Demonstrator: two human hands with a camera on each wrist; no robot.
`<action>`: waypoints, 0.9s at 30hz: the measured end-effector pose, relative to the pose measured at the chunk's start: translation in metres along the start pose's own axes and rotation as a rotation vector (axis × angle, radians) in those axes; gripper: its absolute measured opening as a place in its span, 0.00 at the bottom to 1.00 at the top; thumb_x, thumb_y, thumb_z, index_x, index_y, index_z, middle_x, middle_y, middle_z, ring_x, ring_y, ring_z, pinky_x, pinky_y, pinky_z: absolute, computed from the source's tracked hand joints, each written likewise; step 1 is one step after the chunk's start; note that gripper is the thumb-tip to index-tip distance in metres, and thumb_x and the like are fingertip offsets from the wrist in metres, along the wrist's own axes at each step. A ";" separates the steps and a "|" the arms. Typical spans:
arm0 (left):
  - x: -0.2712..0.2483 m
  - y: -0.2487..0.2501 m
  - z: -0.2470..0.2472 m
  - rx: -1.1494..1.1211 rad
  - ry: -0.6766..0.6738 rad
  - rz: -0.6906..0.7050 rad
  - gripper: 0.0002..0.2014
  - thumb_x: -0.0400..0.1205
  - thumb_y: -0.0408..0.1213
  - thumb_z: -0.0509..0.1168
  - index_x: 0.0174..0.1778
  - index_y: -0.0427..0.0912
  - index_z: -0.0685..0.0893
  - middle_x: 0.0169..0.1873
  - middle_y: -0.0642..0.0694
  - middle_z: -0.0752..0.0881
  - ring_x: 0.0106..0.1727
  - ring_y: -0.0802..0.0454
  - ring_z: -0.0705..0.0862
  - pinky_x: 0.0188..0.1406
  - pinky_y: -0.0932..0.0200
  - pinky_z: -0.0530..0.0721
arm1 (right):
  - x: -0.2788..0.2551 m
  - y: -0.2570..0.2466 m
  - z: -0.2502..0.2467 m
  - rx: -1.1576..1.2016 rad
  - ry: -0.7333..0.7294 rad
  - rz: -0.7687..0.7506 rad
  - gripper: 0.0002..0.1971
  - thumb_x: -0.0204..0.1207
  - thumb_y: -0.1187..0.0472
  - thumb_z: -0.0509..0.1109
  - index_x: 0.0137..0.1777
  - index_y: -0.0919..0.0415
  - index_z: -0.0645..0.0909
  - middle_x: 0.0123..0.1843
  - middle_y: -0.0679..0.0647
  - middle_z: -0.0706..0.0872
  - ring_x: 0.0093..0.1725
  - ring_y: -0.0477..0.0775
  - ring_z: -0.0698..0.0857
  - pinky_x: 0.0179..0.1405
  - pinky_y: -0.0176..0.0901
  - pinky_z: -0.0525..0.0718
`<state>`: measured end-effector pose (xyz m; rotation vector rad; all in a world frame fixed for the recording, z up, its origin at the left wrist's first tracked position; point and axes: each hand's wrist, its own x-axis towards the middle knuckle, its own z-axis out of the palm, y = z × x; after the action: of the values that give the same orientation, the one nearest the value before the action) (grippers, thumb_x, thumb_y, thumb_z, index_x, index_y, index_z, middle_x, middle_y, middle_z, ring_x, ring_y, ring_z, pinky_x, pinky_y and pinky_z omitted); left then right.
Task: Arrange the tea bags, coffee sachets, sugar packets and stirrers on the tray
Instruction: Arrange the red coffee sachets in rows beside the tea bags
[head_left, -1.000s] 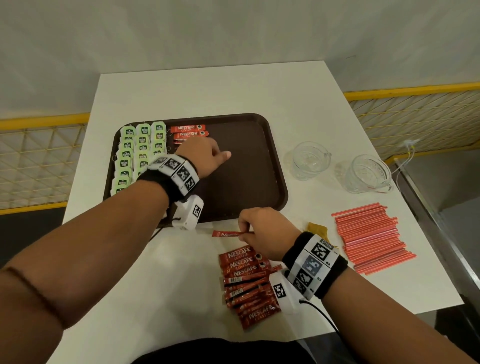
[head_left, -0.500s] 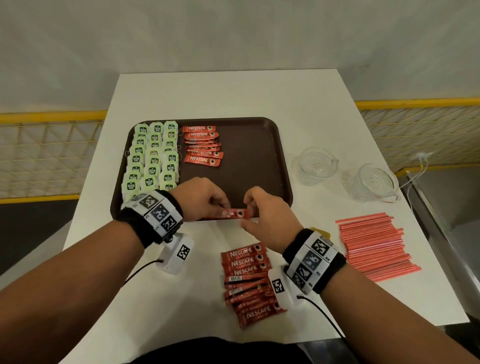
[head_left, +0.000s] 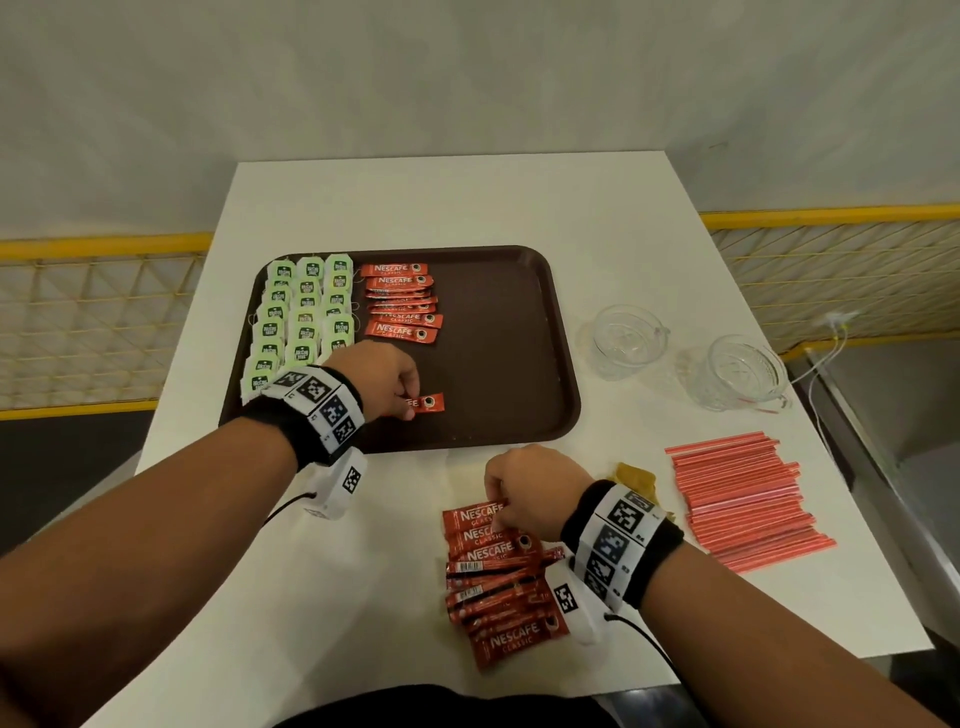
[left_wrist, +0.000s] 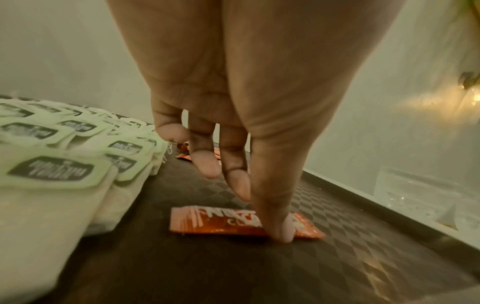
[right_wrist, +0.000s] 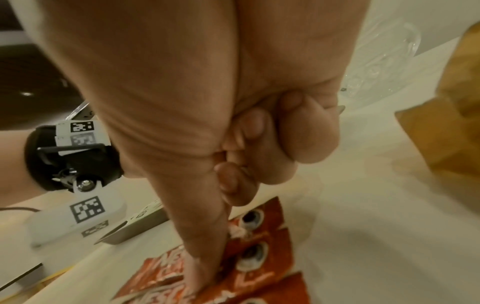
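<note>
A brown tray (head_left: 519, 291) holds rows of green tea bags (head_left: 306, 317) at its left, with a column of red coffee sachets (head_left: 400, 306) beside them. My left hand (head_left: 408, 402) pinches one coffee sachet (head_left: 430, 402) low over the tray floor, below that column. In the left wrist view the thumb (left_wrist: 281, 232) sits on the sachet (left_wrist: 215, 223). My right hand (head_left: 498, 512) reaches into the loose sachet pile (head_left: 498, 587) on the table, thumb (right_wrist: 202, 267) and curled fingers gripping the top sachet (right_wrist: 254, 253). Red stirrers (head_left: 743, 499) lie at the right.
Two glass cups (head_left: 626, 338) (head_left: 743, 371) stand right of the tray. Brown sugar packets (head_left: 636, 475) lie between my right wrist and the stirrers. The tray's right half is bare. Yellow mesh railings flank the white table (head_left: 467, 197).
Half a second ago both hands held one sachet at the tray's front edge. My left hand has carried it onto the tray; my right hand has dropped back to the pile.
</note>
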<state>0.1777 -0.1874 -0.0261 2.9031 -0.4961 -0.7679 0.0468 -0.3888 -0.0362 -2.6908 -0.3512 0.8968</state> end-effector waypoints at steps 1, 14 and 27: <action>0.002 0.002 -0.002 0.026 -0.026 -0.004 0.08 0.73 0.45 0.77 0.45 0.56 0.86 0.43 0.59 0.84 0.49 0.57 0.83 0.56 0.54 0.84 | 0.001 -0.001 0.000 0.003 0.002 -0.003 0.09 0.73 0.53 0.78 0.49 0.53 0.82 0.50 0.49 0.85 0.48 0.51 0.81 0.43 0.41 0.74; 0.055 0.004 -0.032 0.052 0.043 -0.196 0.12 0.79 0.40 0.72 0.59 0.49 0.86 0.64 0.45 0.83 0.64 0.44 0.82 0.66 0.47 0.80 | -0.004 0.001 0.000 0.005 0.006 -0.016 0.07 0.76 0.51 0.75 0.47 0.53 0.84 0.45 0.46 0.82 0.47 0.50 0.81 0.43 0.42 0.75; 0.065 0.003 -0.014 0.066 0.278 -0.120 0.16 0.77 0.51 0.72 0.60 0.53 0.84 0.62 0.43 0.80 0.63 0.40 0.80 0.60 0.43 0.83 | -0.006 0.000 0.001 0.022 0.008 -0.020 0.07 0.77 0.51 0.74 0.49 0.53 0.85 0.49 0.49 0.87 0.49 0.51 0.83 0.44 0.43 0.76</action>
<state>0.2365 -0.2118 -0.0438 3.0550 -0.3262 -0.3553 0.0410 -0.3908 -0.0339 -2.6650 -0.3641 0.8789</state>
